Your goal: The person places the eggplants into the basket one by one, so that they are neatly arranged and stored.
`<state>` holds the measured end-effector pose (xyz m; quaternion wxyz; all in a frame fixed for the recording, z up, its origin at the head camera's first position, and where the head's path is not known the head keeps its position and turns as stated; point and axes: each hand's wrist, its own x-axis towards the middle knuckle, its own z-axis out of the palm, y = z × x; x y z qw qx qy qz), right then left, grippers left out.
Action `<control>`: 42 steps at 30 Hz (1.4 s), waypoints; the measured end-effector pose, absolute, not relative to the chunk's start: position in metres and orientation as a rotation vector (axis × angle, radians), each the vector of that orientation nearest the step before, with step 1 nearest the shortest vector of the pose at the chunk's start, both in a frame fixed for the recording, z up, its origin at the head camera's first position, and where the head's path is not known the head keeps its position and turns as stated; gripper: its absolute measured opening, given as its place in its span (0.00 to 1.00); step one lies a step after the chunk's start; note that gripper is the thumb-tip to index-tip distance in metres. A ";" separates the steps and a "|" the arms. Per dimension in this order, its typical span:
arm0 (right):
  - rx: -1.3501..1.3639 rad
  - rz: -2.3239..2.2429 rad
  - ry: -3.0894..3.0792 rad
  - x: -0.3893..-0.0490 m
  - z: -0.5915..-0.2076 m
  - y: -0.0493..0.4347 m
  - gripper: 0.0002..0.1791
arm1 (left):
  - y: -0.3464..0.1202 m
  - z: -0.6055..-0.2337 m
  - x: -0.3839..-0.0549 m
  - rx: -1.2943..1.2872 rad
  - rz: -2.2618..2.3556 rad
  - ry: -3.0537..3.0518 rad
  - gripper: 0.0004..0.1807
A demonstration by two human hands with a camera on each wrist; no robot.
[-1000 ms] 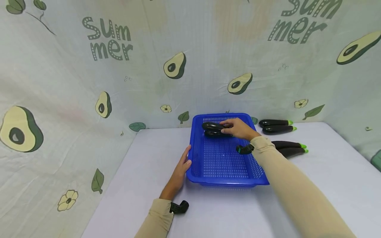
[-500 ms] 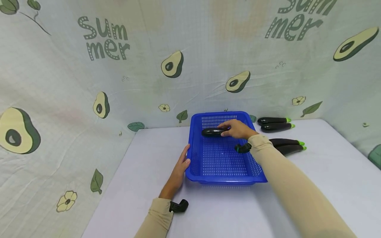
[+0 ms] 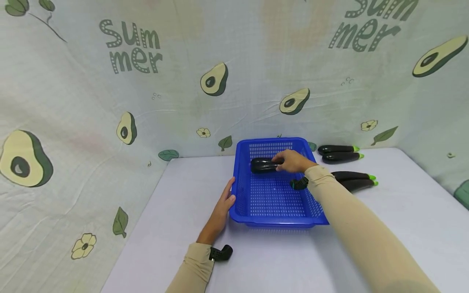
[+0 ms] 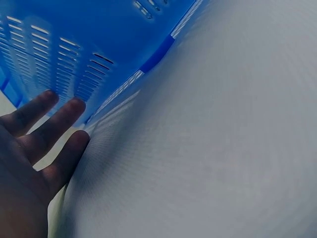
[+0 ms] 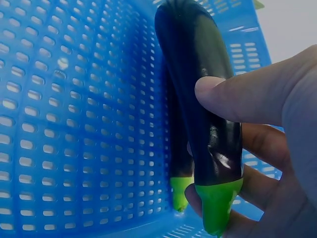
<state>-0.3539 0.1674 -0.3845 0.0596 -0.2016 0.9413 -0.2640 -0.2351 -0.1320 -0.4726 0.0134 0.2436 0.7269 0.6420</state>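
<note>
A blue plastic basket (image 3: 278, 222) with slotted walls stands on the white table. Inside it, toward the back, my right hand (image 3: 293, 162) holds a glossy dark eggplant (image 5: 198, 59) between thumb and fingers, near its green stem end. A second eggplant (image 5: 180, 156) lies partly hidden beneath the held one in the right wrist view. On the basket's left side, my left hand (image 3: 220, 212) touches the wall, its fingers (image 4: 59, 121) extended along the outside below the rim.
Two eggplants (image 3: 340, 157) lie side by side at the back right of the table (image 3: 271, 264). Nearer, another pair of eggplants (image 3: 357, 185) is partly covered by the right sleeve (image 3: 355, 219). A printed cloth (image 3: 176, 106) hangs right behind the basket.
The held eggplant has come slightly toward me over the one in the basket, first hiding it, and now a dark edge shows behind it. The left hand stays at the basket wall.
</note>
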 end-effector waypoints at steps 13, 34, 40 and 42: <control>-0.618 -0.774 2.840 -0.356 -0.386 0.166 0.20 | -0.131 -0.470 -0.233 0.753 1.992 2.270 0.34; -0.632 -0.769 2.820 -0.360 -0.391 0.164 0.20 | -0.132 -0.471 -0.234 0.730 1.968 2.306 0.33; -0.602 -0.748 2.810 -0.359 -0.391 0.163 0.21 | -0.132 -0.470 -0.232 0.728 1.968 2.295 0.34; -0.598 -0.734 2.813 -0.360 -0.392 0.164 0.21 | -0.132 -0.470 -0.232 0.724 1.975 2.289 0.34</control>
